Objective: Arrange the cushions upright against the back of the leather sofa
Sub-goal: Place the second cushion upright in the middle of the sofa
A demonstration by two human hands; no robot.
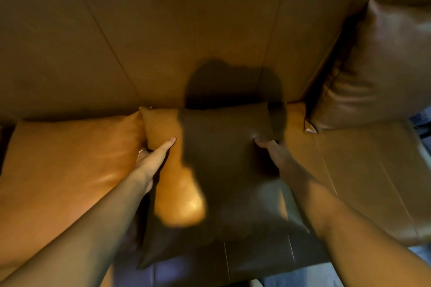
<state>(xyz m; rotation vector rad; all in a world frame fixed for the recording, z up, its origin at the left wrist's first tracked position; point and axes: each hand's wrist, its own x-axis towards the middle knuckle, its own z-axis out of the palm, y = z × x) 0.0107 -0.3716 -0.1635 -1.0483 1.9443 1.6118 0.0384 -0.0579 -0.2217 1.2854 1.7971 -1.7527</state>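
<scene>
A tan leather cushion [210, 170] lies in the middle of the sofa seat, its far edge close to the sofa back [163, 42]. My left hand [154, 158] grips its left side, thumb on top. My right hand [270, 149] grips its right side. My shadow covers much of this cushion. A second tan cushion [70, 165] lies flat on the seat at the left, touching the held one. A darker brown cushion [377, 70] leans upright against the sofa back at the right.
The sofa seat [373, 182] shows bare leather to the right of the held cushion. The seat's front edge and a bluish floor [303, 277] appear at the bottom.
</scene>
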